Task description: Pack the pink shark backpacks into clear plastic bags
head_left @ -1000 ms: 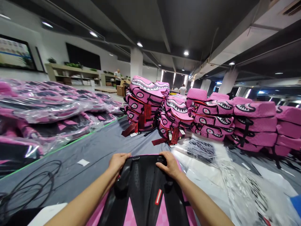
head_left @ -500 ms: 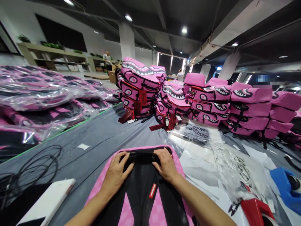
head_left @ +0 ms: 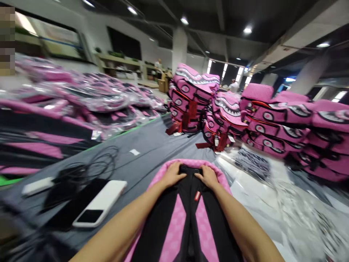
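Note:
A pink and black backpack [head_left: 191, 218] lies lengthwise before me, its black strap side with pink checked panels facing up. A small red and white label [head_left: 197, 195] sits near one panel. My left hand [head_left: 174, 175] grips the top end left of the black handle area, thumb pointing inward. On the opposite side my right hand [head_left: 208, 176] holds the same end, its thumb also turned inward. The fingers of both hands curl over toward the far rim and are partly hidden.
Stacked pink backpacks [head_left: 195, 96] stand at the back and right. Plastic-wrapped backpacks [head_left: 92, 94] are piled left. A white power bank [head_left: 105, 202] and black cables [head_left: 102, 160] lie left; clear plastic bags [head_left: 297, 207] lie right. Another person [head_left: 158, 65] stands far off.
The view has swung left, so the surroundings shift right in the picture. My hands and the backpack's top end appear farther from me, with both hands still on it.

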Demonstrator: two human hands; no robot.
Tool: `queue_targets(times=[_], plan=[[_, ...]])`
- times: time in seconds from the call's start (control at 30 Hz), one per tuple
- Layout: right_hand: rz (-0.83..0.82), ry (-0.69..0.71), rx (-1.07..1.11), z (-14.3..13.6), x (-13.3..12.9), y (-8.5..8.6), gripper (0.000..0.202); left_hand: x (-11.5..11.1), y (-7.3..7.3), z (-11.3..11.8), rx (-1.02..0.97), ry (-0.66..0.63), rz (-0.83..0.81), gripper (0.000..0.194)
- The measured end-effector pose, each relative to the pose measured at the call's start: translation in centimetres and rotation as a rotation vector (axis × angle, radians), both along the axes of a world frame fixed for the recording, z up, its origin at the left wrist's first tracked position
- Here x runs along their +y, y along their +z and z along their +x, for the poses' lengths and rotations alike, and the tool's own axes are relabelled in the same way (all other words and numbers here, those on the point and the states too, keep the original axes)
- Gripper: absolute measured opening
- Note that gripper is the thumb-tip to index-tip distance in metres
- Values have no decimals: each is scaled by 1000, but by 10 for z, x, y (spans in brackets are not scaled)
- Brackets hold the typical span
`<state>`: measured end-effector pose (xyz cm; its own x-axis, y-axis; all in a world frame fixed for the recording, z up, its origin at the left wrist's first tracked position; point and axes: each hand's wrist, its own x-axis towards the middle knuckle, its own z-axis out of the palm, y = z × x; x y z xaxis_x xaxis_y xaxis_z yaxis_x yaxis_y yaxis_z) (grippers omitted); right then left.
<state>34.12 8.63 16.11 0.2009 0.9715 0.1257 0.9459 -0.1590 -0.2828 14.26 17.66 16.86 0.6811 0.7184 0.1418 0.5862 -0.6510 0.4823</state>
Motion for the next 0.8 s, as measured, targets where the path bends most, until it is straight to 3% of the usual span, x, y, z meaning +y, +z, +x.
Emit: queue_targets(times=[0.07, 0.17, 0.27, 0.37, 0.47, 0.63, 0.8], plan=[[25, -10, -13, 3, 4, -7, 32, -32, 8, -4, 14, 28, -40, 72], [60, -30, -26, 7, 10, -13, 37, -96, 9, -5, 49, -10, -130, 84], [92, -44, -33, 7, 15, -7, 37, -134, 7, -3, 133, -89, -138, 76], [130, -30, -45, 2, 9, 6, 30, -131, 7, -2, 149, -43, -97, 60], [174, 12, -66, -12, -20, 9, 38, -115, 4, 4, 121, -14, -42, 55], [179, 179, -168, -55, -85, -16, 55, -100, -9, 14, 54, 60, 28, 51], [137, 130, -288, -72, -85, -29, 58, -97, -4, 5, 6, 36, 4, 50]])
